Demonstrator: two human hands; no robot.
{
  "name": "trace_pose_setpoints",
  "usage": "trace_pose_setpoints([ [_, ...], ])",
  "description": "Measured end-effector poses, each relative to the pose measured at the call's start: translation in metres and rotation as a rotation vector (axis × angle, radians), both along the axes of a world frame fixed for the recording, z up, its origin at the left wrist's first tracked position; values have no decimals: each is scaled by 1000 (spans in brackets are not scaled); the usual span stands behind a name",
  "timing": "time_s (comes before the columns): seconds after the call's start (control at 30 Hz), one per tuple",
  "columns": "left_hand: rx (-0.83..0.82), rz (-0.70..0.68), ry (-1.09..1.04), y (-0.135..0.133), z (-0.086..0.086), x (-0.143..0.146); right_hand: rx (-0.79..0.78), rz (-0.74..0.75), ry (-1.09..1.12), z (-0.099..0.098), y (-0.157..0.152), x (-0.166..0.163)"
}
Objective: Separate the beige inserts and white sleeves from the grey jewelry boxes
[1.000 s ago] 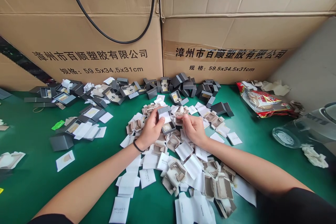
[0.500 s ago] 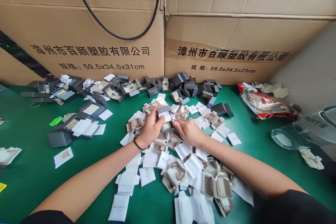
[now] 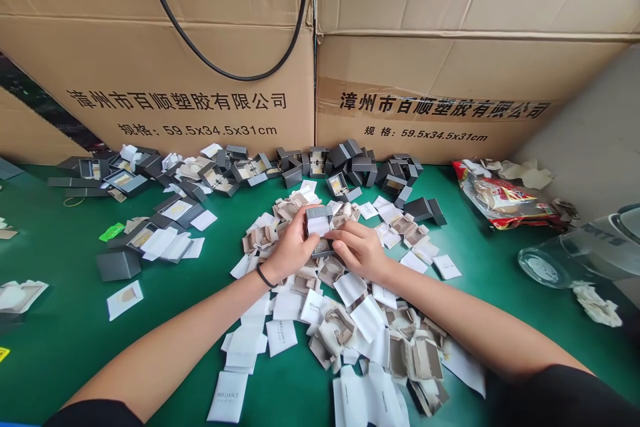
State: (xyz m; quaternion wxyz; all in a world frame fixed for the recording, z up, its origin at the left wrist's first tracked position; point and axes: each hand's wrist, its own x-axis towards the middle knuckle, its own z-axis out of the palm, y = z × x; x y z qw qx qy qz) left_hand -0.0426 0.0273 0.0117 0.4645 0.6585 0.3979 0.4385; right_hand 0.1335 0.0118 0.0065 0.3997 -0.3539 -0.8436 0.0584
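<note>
My left hand grips a small grey hinged box with its lid up, held over the middle of the green table. My right hand meets it from the right, fingers pressed into the box's open base; what they pinch is hidden. A black band circles my left wrist. Under both hands lies a heap of beige inserts and white cards.
Two large printed cardboard cartons wall off the back. Several grey boxes line their foot, more lie at left. A red snack bag and a clear glass jug sit at right. A black cable hangs over the cartons.
My right hand has moved left from the pile to the open box and now presses into its base. The left hand keeps holding the box.
</note>
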Motion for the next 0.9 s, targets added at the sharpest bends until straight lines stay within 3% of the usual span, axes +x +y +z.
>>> trace_pose_setpoints([
  [0.17,-3,-53,12,-3,7,-1,61,-87,-85,4,2,-2],
  [0.37,7,-95,95,-7,15,-3,300,-126,-480,25,-2,-2],
  [0.5,2,-114,125,-6,14,-4,277,-136,-609,29,-3,-2],
  [0.7,-71,-119,54,-4,13,-3,279,-74,-571,22,1,1],
  [0.9,-129,-111,17,-3,12,-1,211,-15,-640,30,2,2],
])
